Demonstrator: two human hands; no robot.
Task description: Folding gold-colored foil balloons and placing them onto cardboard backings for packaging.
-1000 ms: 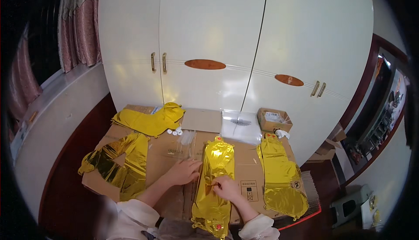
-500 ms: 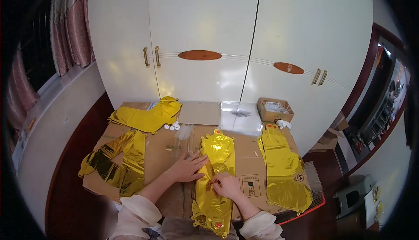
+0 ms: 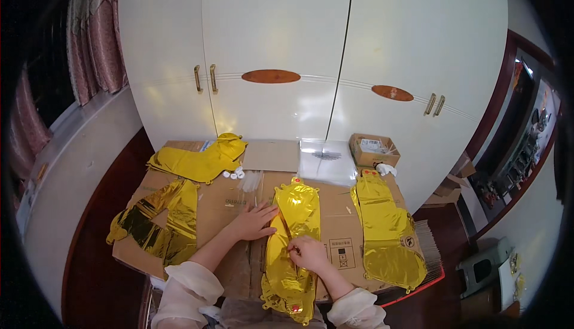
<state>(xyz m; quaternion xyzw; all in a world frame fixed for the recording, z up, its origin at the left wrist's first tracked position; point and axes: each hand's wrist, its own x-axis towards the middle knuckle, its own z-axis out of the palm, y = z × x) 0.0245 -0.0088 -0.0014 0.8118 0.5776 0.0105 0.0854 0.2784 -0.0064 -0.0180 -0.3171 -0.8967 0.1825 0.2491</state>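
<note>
A flat, uninflated gold foil balloon [image 3: 299,203] lies lengthwise before me, with a red spot near each end. My left hand [image 3: 254,222] rests flat with fingers stretched out, its fingertips on the balloon's left edge and its palm over the cardboard. Thumb and fingers of my right hand [image 3: 307,252] are pinched together on the foil near the balloon's middle. A dark crease or gap runs through the foil between the two hands. Whatever sits inside the right fingertips, beyond the foil, is hidden.
More flat gold foil balloons lie around: one at back left [image 3: 197,160], one at near left [image 3: 182,215], one at right [image 3: 382,227]. Behind are clear plastic bags [image 3: 327,161], a small cardboard box [image 3: 373,150] and white rolls [image 3: 233,175]. Cardboard [image 3: 221,209] covers the work surface; a white cabinet [image 3: 275,24] stands behind.
My left hand has drawn back slightly leftward, off the middle of the foil to its edge. The right hand stays pinched in nearly the same place. The dark crease shows more.
</note>
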